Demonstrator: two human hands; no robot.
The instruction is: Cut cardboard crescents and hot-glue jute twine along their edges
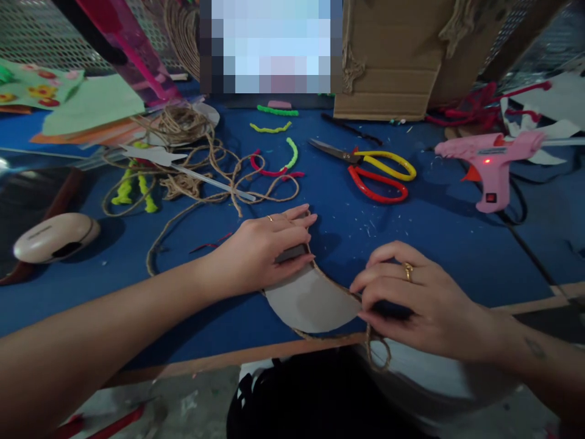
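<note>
A curved grey cardboard piece [315, 299] lies near the table's front edge, with twine [333, 280] running along its inner rim. My left hand [274, 247] holds the piece from the left, its fingertips pressed on the rim and the twine. At the piece's right tip, my right hand [411, 299] is closed in a pinch on the twine. A loose loop of twine [379, 356] hangs below that hand over the table edge. The left palm and fingers hide part of the cardboard.
Scissors [365, 171] with red and yellow handles lie ahead. A pink glue gun [496, 164], its light glowing red, stands at right. Tangled twine [180, 125] and a glue stick [219, 185] lie at left, near a beige computer mouse [57, 236]. Cardboard [388, 61] stands at the back.
</note>
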